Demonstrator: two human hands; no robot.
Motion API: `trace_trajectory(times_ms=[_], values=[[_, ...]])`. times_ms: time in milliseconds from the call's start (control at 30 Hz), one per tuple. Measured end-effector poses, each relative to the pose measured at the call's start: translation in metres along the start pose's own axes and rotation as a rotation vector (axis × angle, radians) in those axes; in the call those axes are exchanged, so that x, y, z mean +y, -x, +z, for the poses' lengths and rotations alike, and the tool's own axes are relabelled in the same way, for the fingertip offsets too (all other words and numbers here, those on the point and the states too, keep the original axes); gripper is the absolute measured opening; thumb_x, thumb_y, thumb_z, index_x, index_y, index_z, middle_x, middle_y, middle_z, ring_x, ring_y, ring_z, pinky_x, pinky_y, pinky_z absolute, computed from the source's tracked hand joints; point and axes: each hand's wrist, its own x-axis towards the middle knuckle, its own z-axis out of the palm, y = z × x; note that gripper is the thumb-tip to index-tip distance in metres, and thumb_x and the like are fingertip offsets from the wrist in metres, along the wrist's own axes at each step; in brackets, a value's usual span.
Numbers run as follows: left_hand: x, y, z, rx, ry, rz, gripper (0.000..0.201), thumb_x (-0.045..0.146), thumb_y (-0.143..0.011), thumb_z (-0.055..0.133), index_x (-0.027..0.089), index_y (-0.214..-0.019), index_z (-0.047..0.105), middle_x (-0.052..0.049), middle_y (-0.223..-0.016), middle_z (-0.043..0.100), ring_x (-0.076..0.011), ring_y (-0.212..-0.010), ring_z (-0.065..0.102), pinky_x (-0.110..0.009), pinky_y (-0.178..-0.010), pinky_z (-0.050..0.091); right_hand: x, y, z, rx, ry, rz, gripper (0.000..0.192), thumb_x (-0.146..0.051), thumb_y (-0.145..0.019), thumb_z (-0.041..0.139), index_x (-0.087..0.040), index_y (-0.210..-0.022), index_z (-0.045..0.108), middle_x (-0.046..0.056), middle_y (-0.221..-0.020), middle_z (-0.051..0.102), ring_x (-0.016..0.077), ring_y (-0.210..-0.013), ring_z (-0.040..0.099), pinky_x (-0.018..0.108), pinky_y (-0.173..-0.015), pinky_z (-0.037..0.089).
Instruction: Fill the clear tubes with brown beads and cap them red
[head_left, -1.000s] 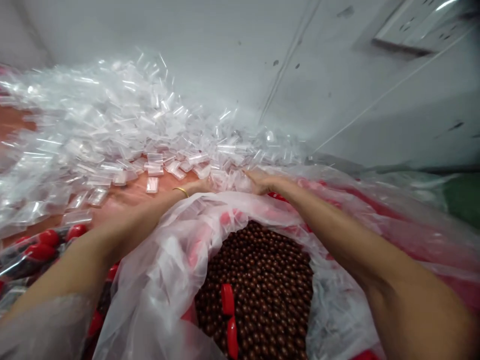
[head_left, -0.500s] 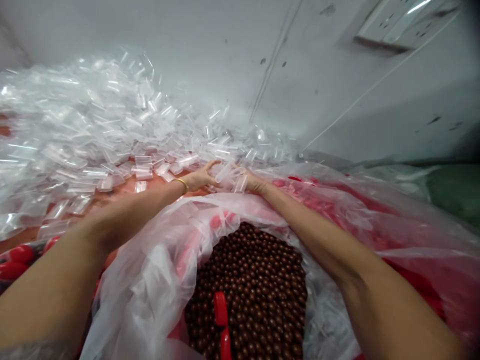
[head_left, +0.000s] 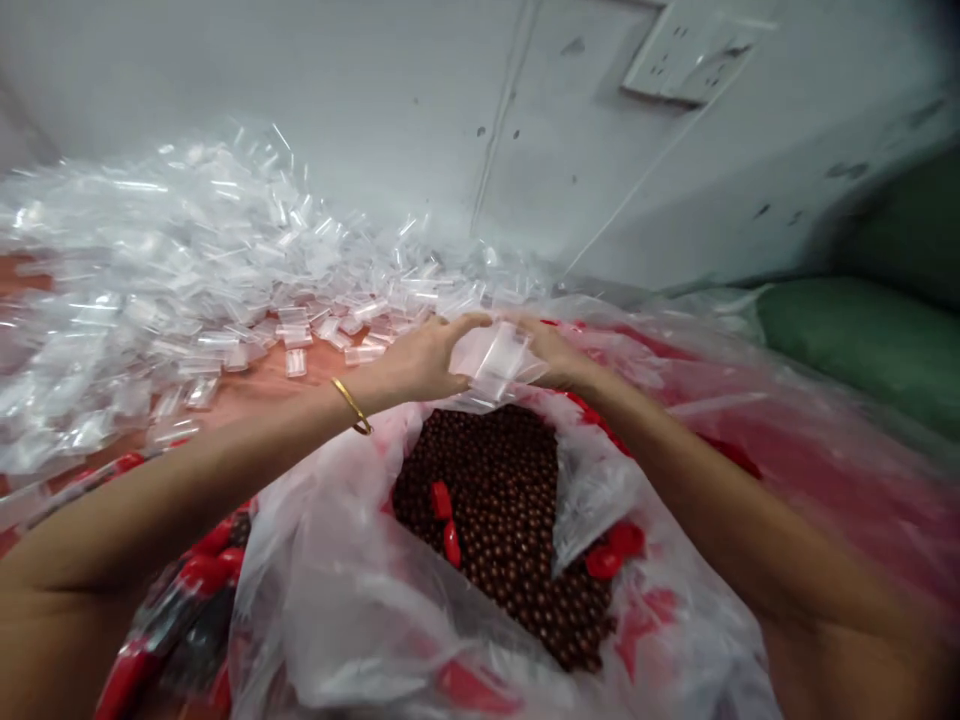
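Observation:
Several clear plastic pieces (head_left: 496, 362), like short flat tubes, are gathered between my two hands above the far rim of a bag. My left hand (head_left: 433, 358), below a gold bangle, curls around their left side with thumb and fingers. From the right, my right hand (head_left: 553, 354) presses against them, its fingertips partly hidden. Below lies an open white translucent plastic bag (head_left: 337, 610) filled with small shiny brown balls (head_left: 502, 500). A red plastic scoop-like piece (head_left: 444, 520) rests on the balls. Another red piece (head_left: 615, 548) lies at the bag's right inner edge.
A large heap of clear plastic pieces (head_left: 172, 250) spreads over the orange surface (head_left: 259, 388) against the wall. Red-ended clear items (head_left: 187, 590) lie at lower left. A plastic bag with red contents (head_left: 810, 470) lies right, near a green sack (head_left: 870, 340). Sockets (head_left: 694, 55) are on the wall.
My hands have drawn back from the heap toward the bag, with the clear pieces between them. The camera view has shifted, and more of the bag's front shows.

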Motion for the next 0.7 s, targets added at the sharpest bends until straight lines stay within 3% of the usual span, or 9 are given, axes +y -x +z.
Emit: trace_trajectory(times_ms=[100,200,267,367,433,500,600,700], values=[[0.014,0.025,0.013,0.025,-0.160,0.024,0.076,0.021,-0.075,0.067,0.024,-0.143,0.034,-0.013,-0.119,0.053,-0.0252,-0.101,0.057,-0.040,-0.086,0.051,-0.002,0.023,0.005,-0.005,0.376,-0.062,0.069,-0.025,-0.066,0.073,-0.013,-0.131,0.053,0.017,-0.142,0.048,0.0353,-0.129,0.046,0.046,-0.110,0.036],[0.027,0.046,0.016,-0.048,-0.270,0.108,0.077,0.021,-0.072,0.069,0.024,-0.143,0.037,-0.016,-0.128,0.047,-0.0303,-0.112,0.053,-0.045,-0.092,0.048,-0.006,0.039,0.003,-0.042,0.593,-0.066,0.074,-0.025,-0.067,0.073,-0.012,-0.136,0.050,0.018,-0.147,0.043,0.0373,-0.133,0.042,0.048,-0.111,0.034],[0.035,0.059,0.014,-0.107,-0.327,0.148,0.071,0.021,-0.073,0.068,0.025,-0.140,0.044,-0.017,-0.130,0.046,-0.0326,-0.116,0.051,-0.046,-0.093,0.047,-0.010,0.051,0.001,-0.069,0.658,-0.085,0.069,-0.026,-0.068,0.072,-0.013,-0.133,0.053,0.017,-0.143,0.048,0.0375,-0.130,0.045,0.049,-0.109,0.035],[0.044,0.075,0.013,-0.154,-0.361,0.197,0.050,0.016,-0.077,0.062,0.024,-0.126,0.059,-0.015,-0.129,0.049,-0.0317,-0.117,0.052,-0.047,-0.097,0.044,-0.018,0.071,0.003,0.045,0.685,-0.095,0.049,-0.028,-0.078,0.063,-0.014,-0.125,0.061,0.016,-0.130,0.060,0.0352,-0.122,0.052,0.048,-0.104,0.038],[0.045,0.084,0.016,-0.231,-0.281,0.254,0.038,0.012,-0.079,0.057,0.023,-0.114,0.067,-0.013,-0.127,0.054,-0.0269,-0.111,0.057,-0.042,-0.097,0.045,-0.025,0.087,0.010,0.114,0.657,-0.109,0.039,-0.028,-0.084,0.054,-0.014,-0.119,0.065,0.015,-0.122,0.065,0.0320,-0.116,0.057,0.044,-0.100,0.041],[0.041,0.091,0.023,-0.277,-0.127,0.285,0.035,0.010,-0.080,0.053,0.023,-0.107,0.070,-0.010,-0.122,0.059,-0.0219,-0.105,0.061,-0.036,-0.094,0.048,-0.032,0.103,0.022,0.070,0.616,-0.127,0.035,-0.027,-0.085,0.052,-0.015,-0.113,0.068,0.012,-0.115,0.070,0.0286,-0.107,0.062,0.040,-0.093,0.045],[0.031,0.097,0.035,-0.119,0.027,0.192,0.037,0.006,-0.080,0.048,0.020,-0.108,0.068,-0.009,-0.115,0.064,-0.0203,-0.104,0.063,-0.034,-0.094,0.049,-0.038,0.117,0.044,-0.075,0.562,-0.153,0.035,-0.030,-0.085,0.054,-0.017,-0.114,0.067,0.010,-0.113,0.071,0.0258,-0.102,0.064,0.035,-0.086,0.047],[0.023,0.100,0.042,0.083,0.041,0.094,0.037,0.005,-0.080,0.046,0.016,-0.110,0.065,-0.010,-0.111,0.067,-0.0194,-0.105,0.063,-0.034,-0.097,0.048,-0.039,0.119,0.063,-0.160,0.579,-0.196,0.048,-0.034,-0.083,0.058,-0.015,-0.127,0.058,0.013,-0.127,0.064,0.0278,-0.113,0.061,0.035,-0.089,0.046]])
